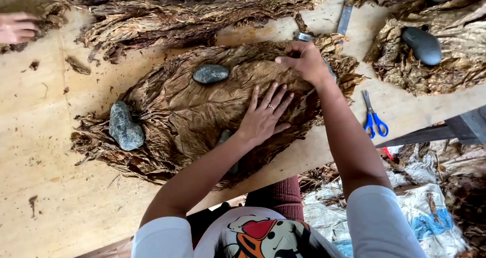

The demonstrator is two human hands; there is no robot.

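On the table: one wide pile of dried brown leaves (192,111), spread flat on the pale wooden table (61,187).
Left hand: left hand (264,115) open, palm down, fingers spread, pressed flat on the pile; a ring on one finger.
Right hand: right hand (304,60) at the far edge of the pile, fingers bent and pinched on a leaf edge; closed fully or not, cannot tell.
Stones: four in view; round stone (210,74) and rough grey stone (125,127) on the pile, smooth dark stone (422,45) on the right leaf heap (455,60), one more at the top right corner.
Leaf heaps: three more, far heap (177,15) behind, one at right, a small one at far left.
Scissors: one pair, blue scissors (373,117), on bare wood right of the pile.
Other person: another hand (17,28) at the far left edge.
Edges and room: pile near the front table edge; bare wood open at left and front left.
Surface and room: plywood with leaf crumbs; printed sacks (420,212) on the floor at right.
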